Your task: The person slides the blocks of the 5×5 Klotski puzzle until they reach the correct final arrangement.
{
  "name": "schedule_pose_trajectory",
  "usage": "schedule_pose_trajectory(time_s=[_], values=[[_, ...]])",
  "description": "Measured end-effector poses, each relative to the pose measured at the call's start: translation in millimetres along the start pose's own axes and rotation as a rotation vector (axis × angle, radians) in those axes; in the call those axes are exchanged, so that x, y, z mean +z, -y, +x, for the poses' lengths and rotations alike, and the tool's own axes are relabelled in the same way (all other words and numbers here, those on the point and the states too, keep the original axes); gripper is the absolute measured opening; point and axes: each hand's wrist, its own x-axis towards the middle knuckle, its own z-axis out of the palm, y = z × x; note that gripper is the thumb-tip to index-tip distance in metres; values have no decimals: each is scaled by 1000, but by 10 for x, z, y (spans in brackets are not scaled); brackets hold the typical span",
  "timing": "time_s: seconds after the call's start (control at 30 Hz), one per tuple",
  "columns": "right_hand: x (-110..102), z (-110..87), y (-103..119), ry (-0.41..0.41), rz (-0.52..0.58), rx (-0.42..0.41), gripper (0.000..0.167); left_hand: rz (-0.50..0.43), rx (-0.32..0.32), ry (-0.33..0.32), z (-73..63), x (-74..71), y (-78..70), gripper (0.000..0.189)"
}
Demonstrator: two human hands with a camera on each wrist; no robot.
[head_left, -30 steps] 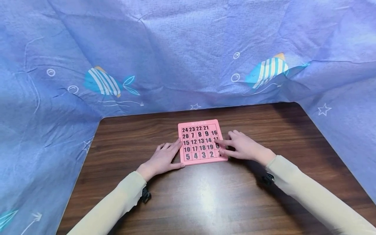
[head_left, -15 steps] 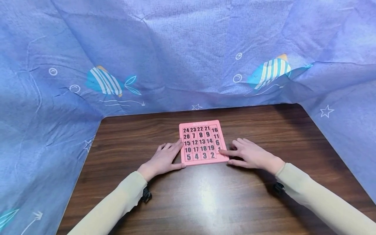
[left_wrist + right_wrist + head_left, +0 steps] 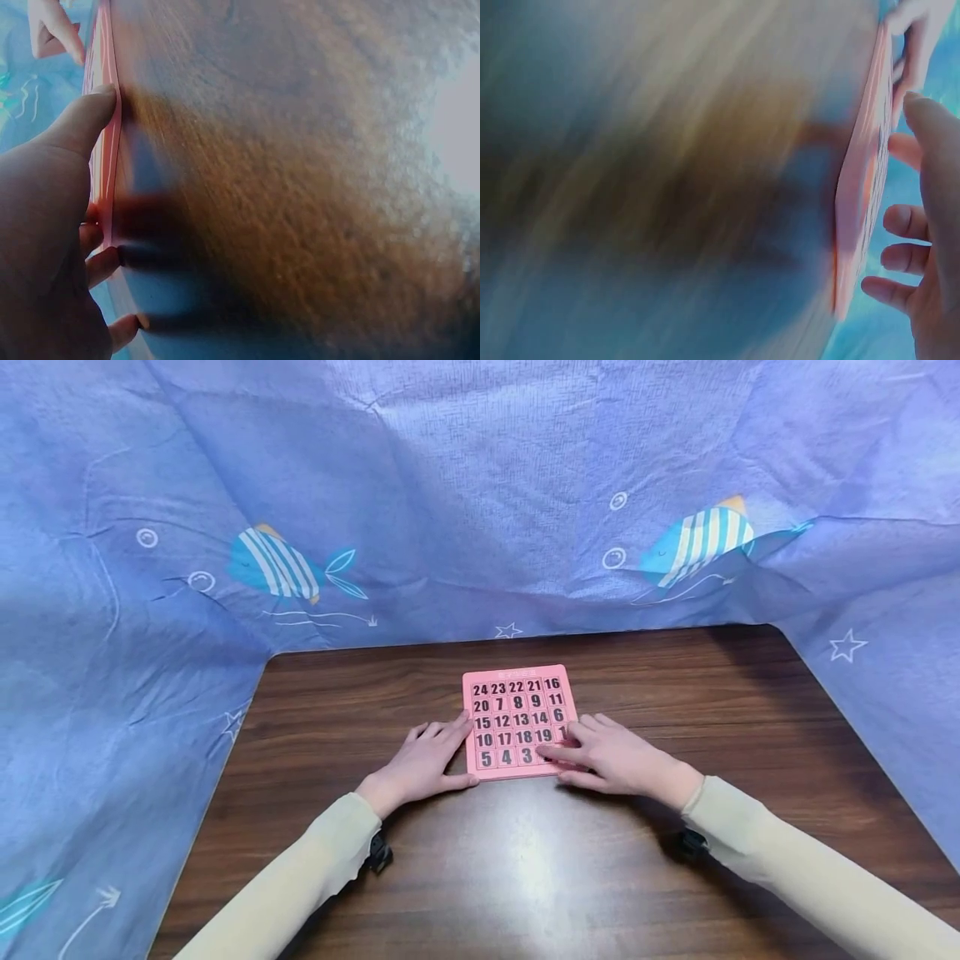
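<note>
A pink number sliding puzzle (image 3: 521, 721) with black numbers lies flat on the wooden table. My left hand (image 3: 423, 764) steadies it at the near left corner, thumb at the front edge and fingers spread along the left side. In the left wrist view the thumb (image 3: 94, 112) presses the puzzle's rim. My right hand (image 3: 618, 756) reaches over the lower right corner, its index finger extended onto the bottom row just right of the 3. That fingertip hides the tile beneath it. In the right wrist view, the other fingers (image 3: 904, 259) hang beside the puzzle's edge (image 3: 859, 180).
The dark brown wooden table (image 3: 345, 693) surrounds the puzzle, with a bright glare spot in front of it. A blue fish-print cloth (image 3: 480, 485) hangs behind the table and along its sides.
The right column of tiles, with 16 at its head, has slid up into the top right gap. My right index finger has then moved left along the bottom row. The left hand stays put.
</note>
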Motion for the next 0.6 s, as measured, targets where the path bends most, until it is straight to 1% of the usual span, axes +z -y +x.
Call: schedule_pose_trajectory(time_s=[0.13,0.27,0.33,0.47,0.6], values=[[31,138,147,-1,-20,-45,49,5,-7,7,15,16,2,94],[48,183,206,11,-35,-41,49,-4,-5,5,23,20,-4,93],[43,158,201,16,-35,-33,49,-5,-10,13,25,15,-9,94],[5,41,152,14,-24,0,48,2,-18,22,27,10,-8,95],[-13,-87,98,8,-21,24,48,1,-14,8,21,2,-11,93]])
